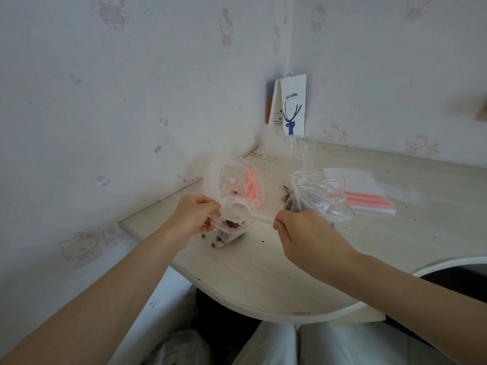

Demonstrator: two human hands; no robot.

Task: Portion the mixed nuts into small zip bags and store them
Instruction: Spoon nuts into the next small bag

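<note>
Filling a small zip bag [228,227] near the desk's [263,272] nine o'clock edge: my left hand [195,216] pinches its mouth, my right hand [295,227] grips a plastic spoon [245,210]; bulk nuts bag [311,198] at two o'clock; empties [366,191] remain, I judge it early

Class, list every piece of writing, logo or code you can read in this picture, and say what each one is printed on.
"coffee": on the white paper bag with the blue deer logo; the word before it is too blurred to read.
Small print under it on the same bag: unreadable.
Crown mark and fine print on the bag's side panel: too small.
Barcode sticker on the large nut bag: digits unreadable.
</note>
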